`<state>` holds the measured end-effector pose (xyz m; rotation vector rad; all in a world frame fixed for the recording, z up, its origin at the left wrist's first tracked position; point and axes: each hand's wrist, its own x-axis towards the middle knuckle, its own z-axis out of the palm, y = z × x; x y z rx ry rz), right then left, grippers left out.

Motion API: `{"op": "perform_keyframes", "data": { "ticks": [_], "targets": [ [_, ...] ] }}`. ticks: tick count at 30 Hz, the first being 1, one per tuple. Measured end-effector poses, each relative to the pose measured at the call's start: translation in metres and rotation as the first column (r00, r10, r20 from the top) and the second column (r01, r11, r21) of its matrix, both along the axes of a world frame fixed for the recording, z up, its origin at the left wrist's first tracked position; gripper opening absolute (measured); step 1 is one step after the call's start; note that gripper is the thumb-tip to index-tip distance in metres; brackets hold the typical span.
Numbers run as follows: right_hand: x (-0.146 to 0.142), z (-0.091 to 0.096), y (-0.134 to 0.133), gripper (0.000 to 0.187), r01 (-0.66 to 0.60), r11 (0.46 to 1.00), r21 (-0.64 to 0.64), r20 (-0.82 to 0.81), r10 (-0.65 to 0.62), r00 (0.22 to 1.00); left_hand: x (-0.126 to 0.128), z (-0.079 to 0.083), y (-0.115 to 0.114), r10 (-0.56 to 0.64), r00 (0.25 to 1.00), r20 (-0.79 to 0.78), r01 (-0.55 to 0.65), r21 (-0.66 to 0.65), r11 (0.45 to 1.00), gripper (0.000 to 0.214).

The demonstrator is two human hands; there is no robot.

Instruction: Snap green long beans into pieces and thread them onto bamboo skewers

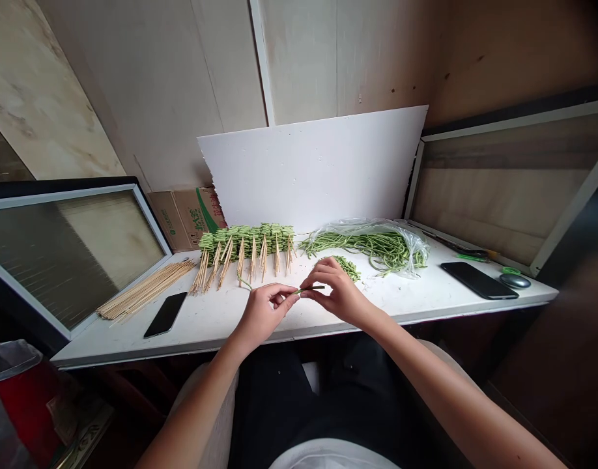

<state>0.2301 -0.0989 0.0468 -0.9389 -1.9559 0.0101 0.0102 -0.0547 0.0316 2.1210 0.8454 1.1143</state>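
Both hands are up over the white table (pixel 416 293), close together. The left hand (pixel 264 316) pinches a thin green bean (pixel 313 288) at its left end, with a narrow grip. The right hand (pixel 338 294) has a narrow pinch on it too, and the tip sticks out to the right. The bean's long axis runs sideways across the body, rising slightly to the right. A small bean pile (pixel 348 267) lies just beyond the right hand, the nearer hand to it. Further left, bean-loaded skewers (pixel 245 242) lie in a row.
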Motion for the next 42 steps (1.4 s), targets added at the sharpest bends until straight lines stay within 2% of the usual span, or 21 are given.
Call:
{"op": "perform_keyframes", "data": {
  "ticks": [4,10,19,26,28,31,34,38,42],
  "targets": [
    [-0.003,-0.009,0.005,0.006,0.002,0.999,0.037,0.003,-0.003,1.000,0.001,0.000,-0.002,-0.001,0.999,-0.052,0.004,0.070,0.998,0.023],
    [-0.004,-0.017,0.011,0.021,-0.084,0.996,0.008,0.023,0.084,0.996,0.001,-0.001,-0.001,-0.164,0.980,-0.112,0.175,0.102,0.979,0.018],
    [-0.002,-0.022,0.016,0.013,-0.260,0.959,-0.115,-0.050,0.256,0.965,0.002,-0.006,0.004,-0.264,0.960,-0.090,0.268,0.034,0.963,0.025],
    [-0.002,-0.020,0.011,0.017,-0.320,0.927,-0.196,-0.103,0.305,0.947,0.001,-0.008,0.004,-0.353,0.934,-0.058,0.346,-0.108,0.932,0.028],
    [-0.002,-0.017,0.009,0.018,-0.290,0.940,-0.179,-0.108,0.274,0.955,0.001,-0.008,0.005,-0.315,0.948,-0.047,0.310,-0.086,0.947,0.026],
    [-0.001,-0.011,0.006,0.014,-0.177,0.978,-0.112,-0.062,0.171,0.983,0.000,-0.005,0.006,-0.149,0.989,-0.021,0.150,0.048,0.987,0.016],
    [-0.004,-0.007,0.002,0.009,-0.059,0.998,-0.021,0.039,0.060,0.997,0.000,-0.003,0.005,-0.039,0.999,0.012,0.036,0.162,0.986,0.009],
    [-0.011,-0.006,-0.001,0.005,0.079,0.992,0.095,0.090,-0.088,0.992,0.001,-0.002,0.003,0.001,1.000,0.031,-0.007,0.220,0.975,0.008],
    [-0.015,-0.012,0.001,0.013,0.118,0.986,0.122,0.066,-0.126,0.990,0.003,-0.001,-0.001,-0.003,1.000,-0.010,0.005,0.154,0.988,0.009]
  ]
}}
